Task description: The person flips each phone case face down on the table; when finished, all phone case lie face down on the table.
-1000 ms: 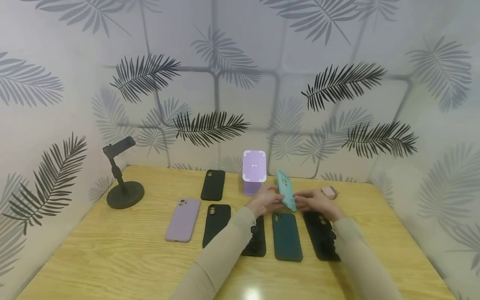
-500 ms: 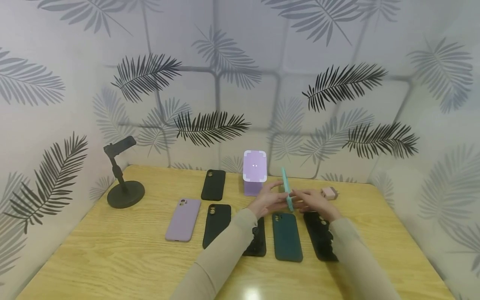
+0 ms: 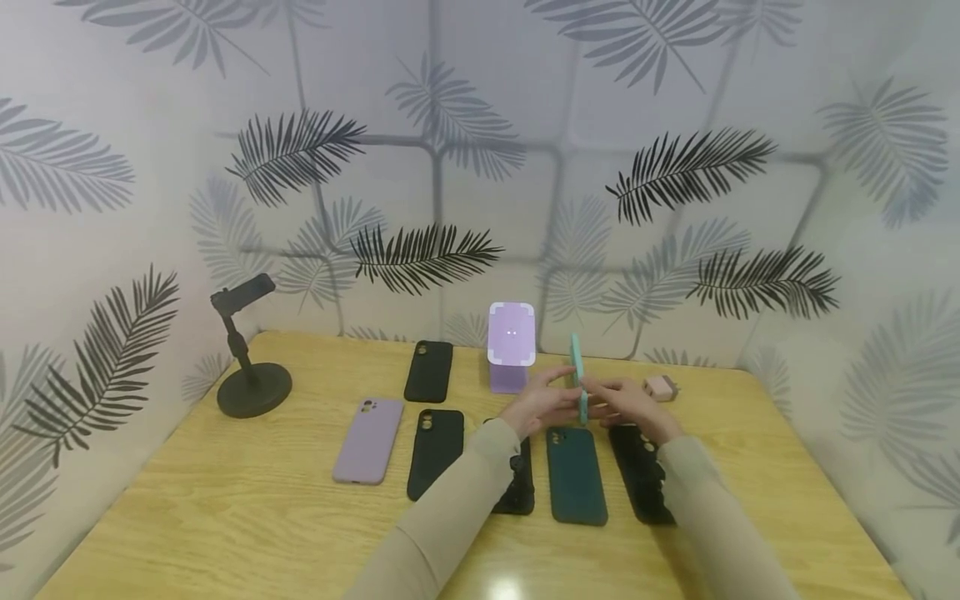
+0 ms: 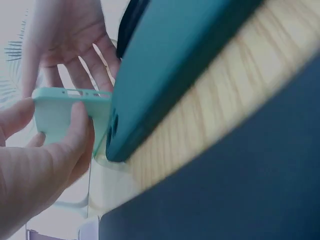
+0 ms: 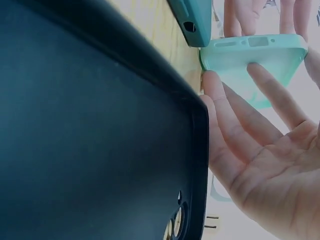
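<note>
A mint-green phone case (image 3: 577, 358) stands nearly edge-on above the table, between both hands. My left hand (image 3: 543, 404) pinches it from the left, with thumb and fingers on its edge and face in the left wrist view. From the other side my right hand (image 3: 628, 404) holds it; in the right wrist view a fingertip touches the inner face of the mint case (image 5: 235, 62) and a thumb meets its corner. Below the hands lies a dark green phone case (image 3: 576, 477). Black phone cases lie partly under the left forearm (image 3: 521, 487) and right forearm.
Two more black phone cases (image 3: 437, 450) and a lilac one (image 3: 369, 442) lie to the left. A purple box-like object (image 3: 512, 335) stands behind the hands. A plug charger (image 3: 660, 387) lies at right, a black phone stand (image 3: 253, 390) at far left.
The mint case has turned from showing its camera-cutout face to nearly edge-on, and shifted slightly right. My right fingers have spread over it. The cases on the table have stayed put.
</note>
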Action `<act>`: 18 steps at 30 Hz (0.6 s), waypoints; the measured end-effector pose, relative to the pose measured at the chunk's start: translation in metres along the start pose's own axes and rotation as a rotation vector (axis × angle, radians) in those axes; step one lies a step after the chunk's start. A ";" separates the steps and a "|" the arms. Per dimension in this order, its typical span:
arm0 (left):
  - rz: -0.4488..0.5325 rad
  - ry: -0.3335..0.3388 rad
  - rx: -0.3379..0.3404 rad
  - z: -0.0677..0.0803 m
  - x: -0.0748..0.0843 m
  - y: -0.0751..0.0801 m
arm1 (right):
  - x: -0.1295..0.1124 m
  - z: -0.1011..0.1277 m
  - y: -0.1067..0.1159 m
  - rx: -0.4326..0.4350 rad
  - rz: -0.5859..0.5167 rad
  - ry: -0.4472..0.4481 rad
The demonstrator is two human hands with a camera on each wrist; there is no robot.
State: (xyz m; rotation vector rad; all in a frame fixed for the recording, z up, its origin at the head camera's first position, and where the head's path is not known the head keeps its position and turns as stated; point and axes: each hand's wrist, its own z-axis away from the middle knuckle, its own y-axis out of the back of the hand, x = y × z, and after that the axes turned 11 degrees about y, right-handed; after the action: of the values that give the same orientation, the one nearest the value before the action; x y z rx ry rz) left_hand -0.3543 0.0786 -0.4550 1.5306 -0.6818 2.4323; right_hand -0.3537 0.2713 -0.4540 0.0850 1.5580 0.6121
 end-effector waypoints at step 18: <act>-0.123 0.086 0.056 -0.005 -0.002 -0.003 | 0.001 0.001 0.004 0.121 -0.086 0.029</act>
State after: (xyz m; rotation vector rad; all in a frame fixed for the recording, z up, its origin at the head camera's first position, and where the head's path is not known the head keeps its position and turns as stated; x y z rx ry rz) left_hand -0.3560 0.0836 -0.4572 1.4332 -0.4930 2.4280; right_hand -0.3540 0.2761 -0.4533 0.0999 1.6177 0.4527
